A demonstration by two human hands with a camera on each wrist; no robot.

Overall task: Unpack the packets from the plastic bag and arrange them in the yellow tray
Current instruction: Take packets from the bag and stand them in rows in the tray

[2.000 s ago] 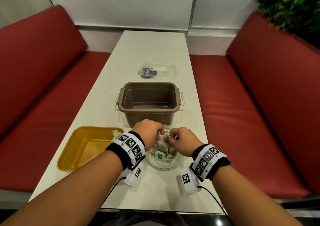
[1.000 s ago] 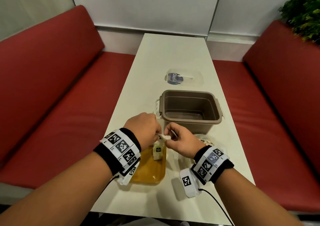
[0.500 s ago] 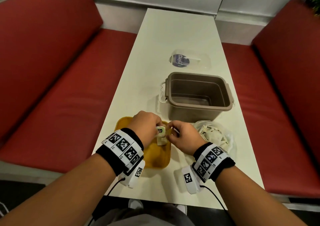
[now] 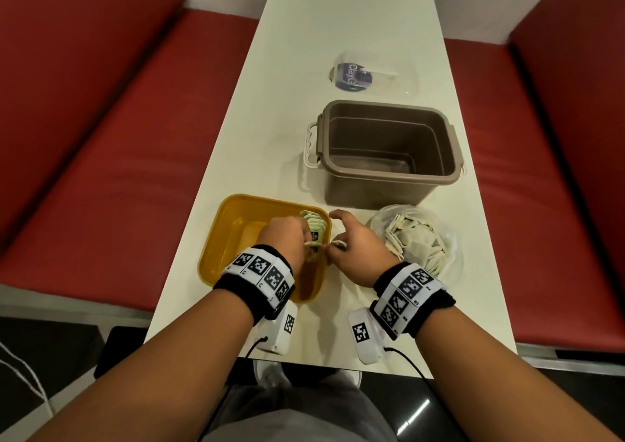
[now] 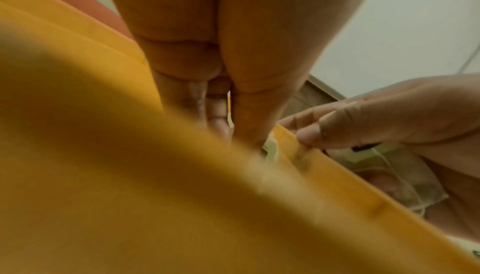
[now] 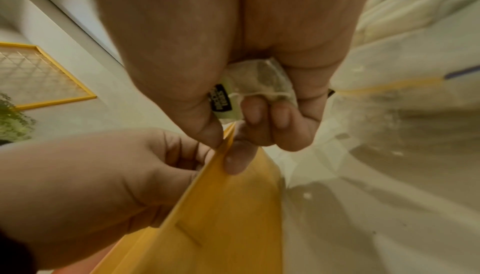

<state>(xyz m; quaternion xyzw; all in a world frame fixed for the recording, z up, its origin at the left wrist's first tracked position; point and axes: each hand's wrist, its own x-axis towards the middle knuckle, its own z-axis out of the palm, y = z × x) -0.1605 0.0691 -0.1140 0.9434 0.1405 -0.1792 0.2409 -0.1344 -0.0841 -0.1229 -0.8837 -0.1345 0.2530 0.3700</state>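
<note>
The yellow tray (image 4: 233, 238) lies near the table's front left, with a row of packets (image 4: 316, 223) standing in its far right corner. My left hand (image 4: 306, 240) is down inside the tray next to that row, and its fingers (image 5: 218, 114) and thumb pinch a thin pale packet (image 5: 229, 111). My right hand (image 4: 338, 238) is at the tray's right rim (image 6: 221, 196), with thumb and forefinger on either side of it. Its other fingers curl round a tea-bag packet (image 6: 259, 79). The clear plastic bag (image 4: 419, 238) with several packets sits just right of that hand.
An empty brown tub (image 4: 389, 143) stands behind the tray and bag. A clear lid (image 4: 368, 76) lies farther back. Red bench seats (image 4: 118, 171) run along both sides of the narrow white table (image 4: 338, 18). The table's front edge is under my wrists.
Both hands held a packet above the tray. Now they have parted: the left hand has sunk into the tray beside the row, and the right hand is at the tray's rim.
</note>
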